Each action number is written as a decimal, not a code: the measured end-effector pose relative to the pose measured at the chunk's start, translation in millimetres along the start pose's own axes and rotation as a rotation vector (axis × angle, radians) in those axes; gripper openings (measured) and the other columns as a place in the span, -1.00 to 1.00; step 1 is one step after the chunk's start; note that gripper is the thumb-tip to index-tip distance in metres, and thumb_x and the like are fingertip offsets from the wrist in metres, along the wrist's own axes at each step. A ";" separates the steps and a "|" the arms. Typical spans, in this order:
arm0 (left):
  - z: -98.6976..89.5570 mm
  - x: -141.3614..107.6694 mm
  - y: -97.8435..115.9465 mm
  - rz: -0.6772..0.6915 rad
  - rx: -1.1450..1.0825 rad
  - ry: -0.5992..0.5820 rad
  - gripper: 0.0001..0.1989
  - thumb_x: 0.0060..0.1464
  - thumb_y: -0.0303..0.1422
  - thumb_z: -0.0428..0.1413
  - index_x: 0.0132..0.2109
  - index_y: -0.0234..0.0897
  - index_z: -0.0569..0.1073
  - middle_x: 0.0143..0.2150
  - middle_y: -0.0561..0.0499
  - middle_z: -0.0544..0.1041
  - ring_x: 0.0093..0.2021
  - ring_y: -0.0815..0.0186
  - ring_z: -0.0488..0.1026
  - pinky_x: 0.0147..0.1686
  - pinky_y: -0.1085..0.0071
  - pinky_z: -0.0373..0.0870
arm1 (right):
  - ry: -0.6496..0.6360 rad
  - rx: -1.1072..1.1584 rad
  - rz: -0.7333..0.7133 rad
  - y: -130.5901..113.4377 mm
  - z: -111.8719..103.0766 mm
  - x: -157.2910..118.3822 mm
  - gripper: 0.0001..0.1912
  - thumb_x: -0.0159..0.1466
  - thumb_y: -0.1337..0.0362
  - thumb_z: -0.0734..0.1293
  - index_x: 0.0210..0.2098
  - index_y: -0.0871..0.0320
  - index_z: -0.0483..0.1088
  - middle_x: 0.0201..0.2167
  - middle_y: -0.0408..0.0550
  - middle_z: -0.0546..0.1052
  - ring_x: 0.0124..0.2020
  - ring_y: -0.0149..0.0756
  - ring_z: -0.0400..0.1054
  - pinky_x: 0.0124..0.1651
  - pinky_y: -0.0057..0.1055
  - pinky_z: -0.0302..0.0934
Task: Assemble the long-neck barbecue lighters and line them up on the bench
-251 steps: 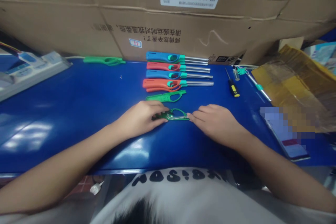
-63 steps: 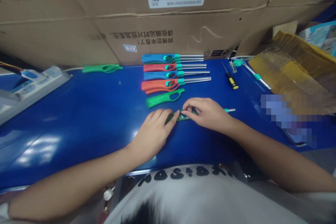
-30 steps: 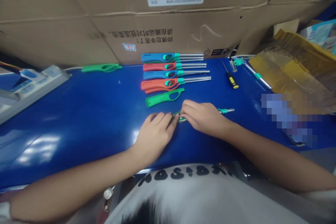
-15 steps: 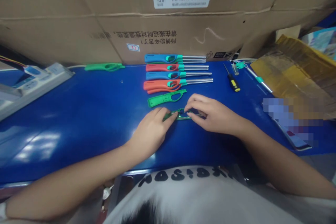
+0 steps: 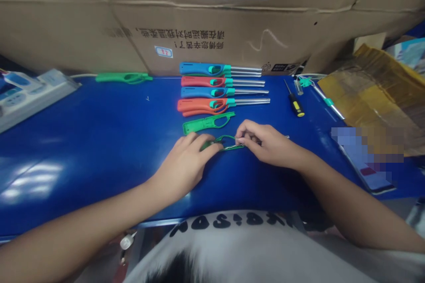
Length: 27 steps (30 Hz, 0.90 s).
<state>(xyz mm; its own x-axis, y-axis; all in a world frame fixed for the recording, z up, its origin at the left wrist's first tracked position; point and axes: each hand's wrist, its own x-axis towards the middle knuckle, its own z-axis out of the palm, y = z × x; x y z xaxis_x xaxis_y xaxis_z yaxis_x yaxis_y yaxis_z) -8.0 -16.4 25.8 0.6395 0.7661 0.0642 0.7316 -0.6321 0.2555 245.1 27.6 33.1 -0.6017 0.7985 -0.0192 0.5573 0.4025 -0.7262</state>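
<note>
- Gripping the handle end of an open green shell (image 5: 227,136), the left hand (image 5: 187,157) has thumb and fingers wrapped over it, down on the blue table (image 5: 99,146) right in front of the person; that's all in the head view, the one view there is.
- Over at the shell's front end, the right hand (image 5: 264,141) curls its fingertips in beside a white wire (image 5: 229,147). From here I can't tell if they pinch the wire or merely touch it.
- Past that hand pokes a bit of metal tube (image 5: 287,137); how it sits in the shell is hidden.
- What looks done: the row of closed lighters just beyond, including two blue, a red and an orange lighter (image 5: 202,106), their metal tubes pointing right. More seem tucked beneath.
- What looks left: I'd call this green one partway, its wire in place along the loop but the shell unclosed. The loose green half (image 5: 206,124) lies apart, hollow side up, between hands and row.
- Farther right, the screwdriver (image 5: 295,105) lies unused.
</note>
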 end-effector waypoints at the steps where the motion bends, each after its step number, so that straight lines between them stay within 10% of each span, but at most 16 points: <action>1: -0.1 -0.1 -0.2 0.002 0.004 -0.003 -0.54 0.28 -0.59 -0.03 0.24 -0.16 0.42 0.17 -0.13 0.46 0.04 0.07 0.35 -0.02 0.11 0.41 | -0.005 0.013 0.007 0.0 -0.8 -0.1 -0.94 0.41 0.29 0.24 -0.20 0.12 0.32 -0.54 -0.29 0.36 -0.52 -0.46 0.24 -0.36 -0.47 0.10; 27: 8.6 -5.1 -1.6 0.117 0.131 0.121 -0.60 0.25 -0.59 0.03 0.17 -0.29 0.52 0.14 -0.23 0.50 0.00 0.00 0.40 -0.05 0.01 0.53 | 0.053 -0.152 -0.240 9.0 14.8 0.1 -0.89 0.39 0.33 0.31 -0.16 0.13 0.49 -0.21 -0.09 0.55 -0.28 -0.42 0.41 -0.25 -0.49 0.23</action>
<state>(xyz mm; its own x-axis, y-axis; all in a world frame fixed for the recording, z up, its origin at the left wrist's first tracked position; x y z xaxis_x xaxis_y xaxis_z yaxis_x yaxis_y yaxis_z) -10.4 -20.4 16.8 0.6944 0.6902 0.2034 0.6838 -0.7210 0.1123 241.6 24.7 16.4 -0.6982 0.6928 0.1801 0.4839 0.6423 -0.5944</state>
